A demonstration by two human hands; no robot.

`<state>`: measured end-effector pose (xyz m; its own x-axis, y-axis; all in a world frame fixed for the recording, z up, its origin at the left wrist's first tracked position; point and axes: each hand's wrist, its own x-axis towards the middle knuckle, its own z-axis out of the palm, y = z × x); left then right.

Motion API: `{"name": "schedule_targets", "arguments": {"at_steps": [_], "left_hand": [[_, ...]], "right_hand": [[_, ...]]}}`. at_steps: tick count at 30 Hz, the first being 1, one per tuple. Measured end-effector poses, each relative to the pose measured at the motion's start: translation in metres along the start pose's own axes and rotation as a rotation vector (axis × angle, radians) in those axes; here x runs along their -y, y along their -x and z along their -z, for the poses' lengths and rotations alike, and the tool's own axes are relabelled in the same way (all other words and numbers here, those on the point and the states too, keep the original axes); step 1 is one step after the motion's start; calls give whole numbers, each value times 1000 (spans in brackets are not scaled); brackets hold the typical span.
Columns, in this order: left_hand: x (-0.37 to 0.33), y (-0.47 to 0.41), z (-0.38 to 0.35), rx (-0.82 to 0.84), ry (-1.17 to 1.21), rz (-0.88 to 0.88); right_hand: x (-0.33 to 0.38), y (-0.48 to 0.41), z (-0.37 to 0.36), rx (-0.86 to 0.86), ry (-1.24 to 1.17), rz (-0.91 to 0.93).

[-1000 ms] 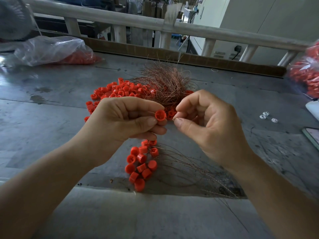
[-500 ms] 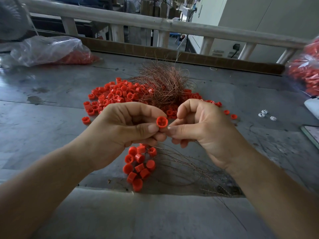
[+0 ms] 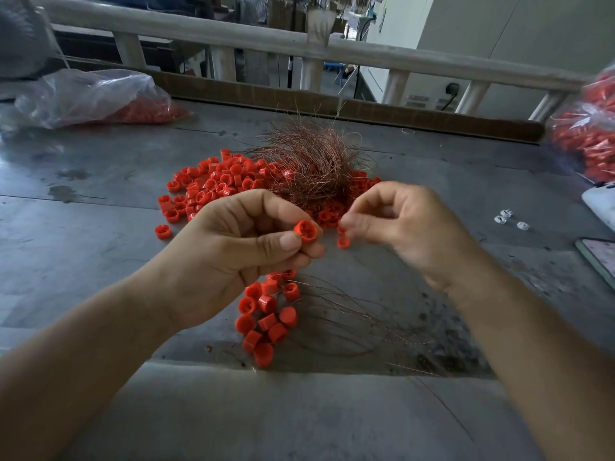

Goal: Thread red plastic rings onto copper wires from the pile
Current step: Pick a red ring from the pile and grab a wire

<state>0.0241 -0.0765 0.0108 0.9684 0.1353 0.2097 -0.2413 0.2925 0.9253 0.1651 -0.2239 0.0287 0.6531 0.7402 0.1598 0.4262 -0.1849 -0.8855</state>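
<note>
Head view: looking down onto a grey surface [image 3: 100,227], with both forearms reaching in from below.
Left hand [image 3: 233,257]: grip closed on one red ring [image 3: 306,230], pinched between thumb and fingertips and held above the surface with its open end toward the camera.
Right hand [image 3: 402,227]: blurred, just right of the ring and not touching it. Thumb and forefinger drawn close, other fingers curled. Cannot tell whether the grip holds anything.
Pile [image 3: 213,184]: loose red rings spread on the surface beyond the hands.
Tangle [image 3: 309,168]: copper strands bunched over the right part of the pile.
Bunch [image 3: 266,314]: red rings clustered on the surface below the left hand, with thin wires [image 3: 349,324] running off to the right.
Stray ring [image 3: 343,242]: lying on the surface under the right fingertips.
Left bag [image 3: 90,94]: clear plastic with red parts inside, at far left.
Right bag [image 3: 589,134]: similar, blurred, at the right edge.
White bits [image 3: 506,217]: three small pieces right of the right hand.
Rail [image 3: 366,54]: pale bar along the far side.
</note>
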Motion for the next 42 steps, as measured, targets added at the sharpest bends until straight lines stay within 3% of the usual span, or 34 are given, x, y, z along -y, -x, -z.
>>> {"name": "schedule_targets", "arguments": {"at_steps": [3,5,8,11,15,36,42], "left_hand": [[-1,1,-1,17,5,-6],[-1,1,-2,15,5,-6],[-2,2,-2,-10,1,-5],[-3,1,-3,-57,-4,-2],[-3,0,-3,-83,-13,-7],[-2,0,0,-15,6,-5],[-1,0,1,13,39,-6]], "right_hand": [[-21,-17,27,-255,400,-31],[-31,-22,39,-319,502,-88],[-26,-20,41,-247,257,-93],[2,-6,32,0,-73,24],[23,13,15,309,-119,119],[17,15,-7,197,-161,65],[16,17,-17,246,-167,-6]]}}
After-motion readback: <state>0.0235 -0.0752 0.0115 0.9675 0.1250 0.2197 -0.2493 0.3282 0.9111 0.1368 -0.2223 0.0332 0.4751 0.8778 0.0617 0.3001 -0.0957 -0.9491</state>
